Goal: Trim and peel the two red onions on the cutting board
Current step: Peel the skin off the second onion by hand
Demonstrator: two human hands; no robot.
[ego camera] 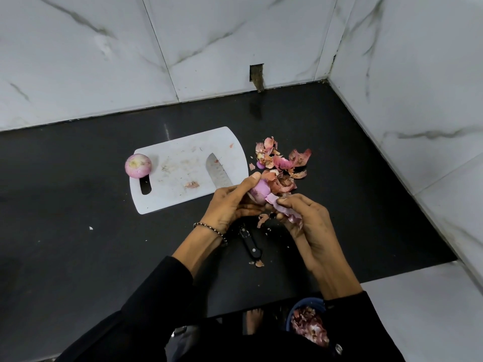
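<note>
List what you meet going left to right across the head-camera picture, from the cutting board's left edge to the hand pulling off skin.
Onion lying on the board → knife blade → onion being peeled → skin strip → right hand pinching it.

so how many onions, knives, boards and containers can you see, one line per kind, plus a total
red onions: 2, the onion on the board and the held onion in the left hand, the right hand pinching its skin strip
knife: 1
cutting board: 1
blue container of peels: 1
total: 5
</note>
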